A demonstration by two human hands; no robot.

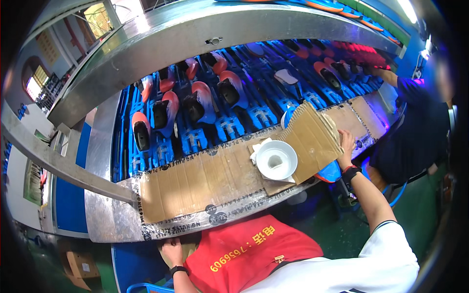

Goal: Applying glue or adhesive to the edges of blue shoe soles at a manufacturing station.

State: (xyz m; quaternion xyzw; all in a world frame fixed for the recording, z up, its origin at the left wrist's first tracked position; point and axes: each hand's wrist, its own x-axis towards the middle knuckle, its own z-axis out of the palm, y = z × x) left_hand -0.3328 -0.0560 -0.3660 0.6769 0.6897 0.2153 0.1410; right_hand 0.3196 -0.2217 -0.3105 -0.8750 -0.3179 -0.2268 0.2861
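- The right hand is at the right edge of a corrugated cardboard piece, fingers bent against it — the grip is partly hidden, so I cannot tell how firmly it holds.
- The cardboard piece stands tilted over the brown ledge, just right of a white bowl.
- A blue-and-orange sole pokes out below the cardboard's lower right corner, near the right wrist.
- The left hand is low, below the ledge's front edge and beside the red apron; its fingers are partly hidden, and I cannot tell whether it has hold of anything.
- The bowl sits on the ledge with a pale patch in its bottom; a crumpled white cloth shows at its left.
- Beyond the ledge, red-and-blue shoes stand on blue racks under a metal hood.
- To the right, a co-worker in dark clothing reaches toward the racks — well apart from the bowl.
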